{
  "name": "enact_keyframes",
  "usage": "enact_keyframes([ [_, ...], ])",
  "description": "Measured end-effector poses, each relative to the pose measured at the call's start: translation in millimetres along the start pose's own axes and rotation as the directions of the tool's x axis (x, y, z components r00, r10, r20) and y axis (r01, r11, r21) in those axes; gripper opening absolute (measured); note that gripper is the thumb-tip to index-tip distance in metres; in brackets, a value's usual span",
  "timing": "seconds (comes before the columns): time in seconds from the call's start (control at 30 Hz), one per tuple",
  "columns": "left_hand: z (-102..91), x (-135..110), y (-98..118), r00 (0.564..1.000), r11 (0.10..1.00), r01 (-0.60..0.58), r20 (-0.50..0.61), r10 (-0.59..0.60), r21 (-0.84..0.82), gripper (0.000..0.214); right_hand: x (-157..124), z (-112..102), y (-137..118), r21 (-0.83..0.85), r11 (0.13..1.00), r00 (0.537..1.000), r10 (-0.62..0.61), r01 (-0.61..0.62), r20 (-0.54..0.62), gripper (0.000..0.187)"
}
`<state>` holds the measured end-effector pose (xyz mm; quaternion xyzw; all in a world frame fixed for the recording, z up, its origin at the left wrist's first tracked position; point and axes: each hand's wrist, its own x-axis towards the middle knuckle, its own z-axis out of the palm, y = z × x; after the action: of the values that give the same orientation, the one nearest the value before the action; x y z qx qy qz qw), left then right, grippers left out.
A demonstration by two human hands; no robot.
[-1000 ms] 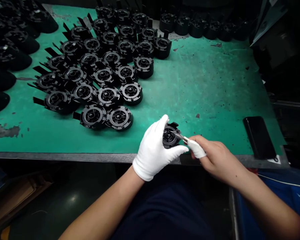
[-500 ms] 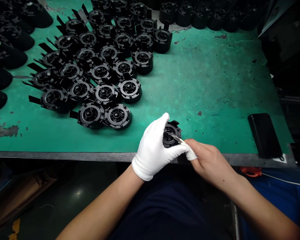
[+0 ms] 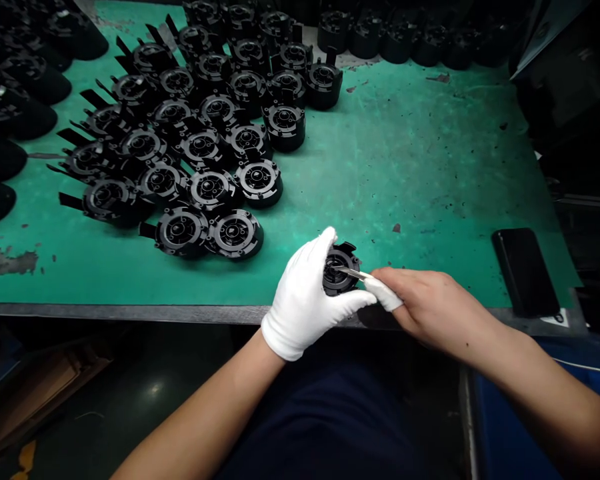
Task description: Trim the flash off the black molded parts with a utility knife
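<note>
The left hand, in a white glove, had hold of a black part at the near edge of the green mat, in front of the person. Its fingers and thumb were spread wide in a curve, fingers round the left and far side, thumb along the near side, which left the ringed face bare between them. That grip seemed meant to steady the part against the tool while keeping the middle within reach; the undersides of the fingers were hidden.

The right hand had its fingers closed on a slim tool, whose metal tip slanted in over the part's face from the right. Whether the tip touched could not be told. A white cover wrapped the right thumb (likely padding against the tool).

Left of the hands, similar parts stood close together, ringed faces up, perhaps so that each face could be seen and easily picked out. More stood in a dim row at the back, and taller black cylinders at far left. A phone lay on the right, well apart from the work.
</note>
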<state>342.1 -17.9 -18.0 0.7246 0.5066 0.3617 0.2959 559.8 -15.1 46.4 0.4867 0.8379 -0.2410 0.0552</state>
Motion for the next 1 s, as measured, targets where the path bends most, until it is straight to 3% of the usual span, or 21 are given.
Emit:
enact_keyframes([
  [0.13,-0.4,0.4,-0.4,1.0,1.0,-0.012,0.003,0.012,0.004,0.107,5.6,-13.3,0.7,-0.092,0.995,0.997,-0.023,0.03,0.075,0.02],
  [0.27,-1.2,0.0,0.2,1.0,0.999,-0.021,0.003,0.021,0.024,0.106,6.4,-21.8,0.3,-0.125,0.991,0.991,-0.038,0.054,0.131,0.026],
  [0.33,-1.5,-0.2,0.8,1.0,0.999,-0.021,-0.004,0.021,0.028,0.105,3.7,-24.3,3.2,-0.094,0.993,0.994,-0.06,0.069,0.097,0.031],
  [0.43,-1.4,0.0,1.7,0.999,0.999,-0.025,-0.02,0.026,0.035,0.105,-1.9,-27.0,13.7,-0.04,0.997,0.996,-0.065,0.063,-0.067,0.035],
  [0.53,-1.0,0.4,1.9,0.999,0.999,-0.034,-0.024,0.035,0.039,0.102,-3.6,-27.3,24.9,-0.093,0.995,0.987,-0.038,0.023,-0.158,0.037],
  [0.8,-0.5,1.1,1.2,1.0,0.999,-0.022,-0.014,0.023,0.037,0.102,11.2,-23.7,24.0,-0.246,0.968,0.995,-0.067,0.045,-0.081,0.044],
  [1.0,-0.4,0.8,0.7,1.0,0.999,-0.016,-0.006,0.016,0.033,0.101,16.5,-27.9,27.9,-0.289,0.952,0.987,-0.132,0.101,-0.09,0.042],
])
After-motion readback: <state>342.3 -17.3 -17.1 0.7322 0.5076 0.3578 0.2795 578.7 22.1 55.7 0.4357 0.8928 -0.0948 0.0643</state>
